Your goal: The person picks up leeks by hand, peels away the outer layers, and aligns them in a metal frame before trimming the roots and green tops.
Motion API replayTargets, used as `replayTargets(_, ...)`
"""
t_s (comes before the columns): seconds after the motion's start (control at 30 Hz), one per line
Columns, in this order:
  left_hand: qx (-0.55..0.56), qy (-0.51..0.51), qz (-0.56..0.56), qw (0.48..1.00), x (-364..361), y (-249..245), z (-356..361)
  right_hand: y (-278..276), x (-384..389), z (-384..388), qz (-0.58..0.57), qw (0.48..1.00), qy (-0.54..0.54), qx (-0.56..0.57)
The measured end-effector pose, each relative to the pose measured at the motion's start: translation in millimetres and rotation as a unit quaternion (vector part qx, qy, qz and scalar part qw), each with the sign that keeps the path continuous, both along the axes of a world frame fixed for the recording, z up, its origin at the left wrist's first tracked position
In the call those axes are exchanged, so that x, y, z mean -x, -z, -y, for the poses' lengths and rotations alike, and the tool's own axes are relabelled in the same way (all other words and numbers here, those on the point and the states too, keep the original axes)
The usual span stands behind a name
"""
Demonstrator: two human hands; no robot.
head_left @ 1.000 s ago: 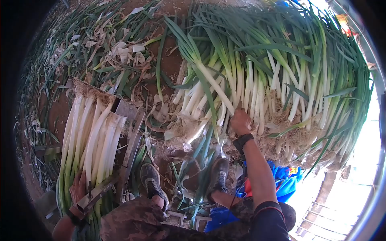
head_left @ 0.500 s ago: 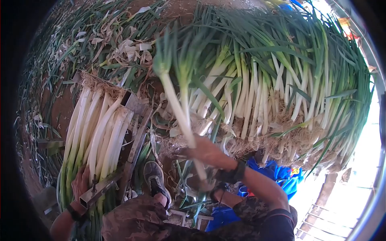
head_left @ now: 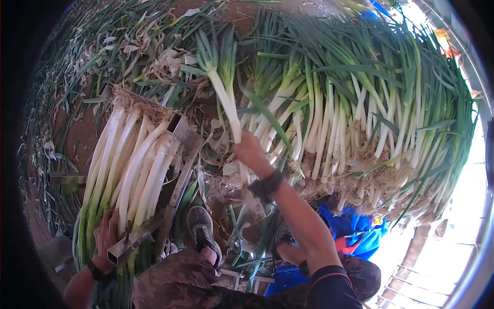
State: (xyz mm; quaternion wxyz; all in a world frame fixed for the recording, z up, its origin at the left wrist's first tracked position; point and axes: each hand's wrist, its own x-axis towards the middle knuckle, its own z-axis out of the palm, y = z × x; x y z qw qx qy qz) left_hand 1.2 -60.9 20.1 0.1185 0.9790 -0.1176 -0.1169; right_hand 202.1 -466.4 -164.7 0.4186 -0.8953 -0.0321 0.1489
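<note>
White leek clenched in right hand, left hand half-hidden behind metal bar, grip unclear

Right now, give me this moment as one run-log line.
right hand: gripping one leek, raised | left hand: on leek bundle in metal frame | leek pile: beyond

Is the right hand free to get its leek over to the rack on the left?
Probably yes. The right hand grips the leek in open air beside the rack; nothing stands between them, and the left hand sits at its near end.
</note>
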Motion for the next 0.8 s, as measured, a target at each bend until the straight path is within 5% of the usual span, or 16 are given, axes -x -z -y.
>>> replayTargets(0.07, 0.007, -0.027, -0.032, 0.999, 4, 5, -7, -1, -20, -5, 0.087, 0.987, 0.057, 0.119)
replayTargets(0.2, -0.026, -0.002, 0.000, 1.000, 5, 4, -6, 11, -41, 31, -0.012, 0.953, 0.177, 0.244)
replayTargets(0.3, -0.036, 0.001, 0.014, 0.999, 5, 8, -7, 8, -50, 37, -0.081, 0.949, 0.161, 0.259)
replayTargets(0.53, -0.010, -0.016, -0.023, 1.000, 4, 0, -8, 46, -53, 16, 0.047, 0.899, 0.156, 0.407)
replayTargets(0.8, 0.030, -0.025, -0.031, 0.999, 6, -1, -14, -16, -33, 64, -0.039, 0.929, 0.134, 0.343)
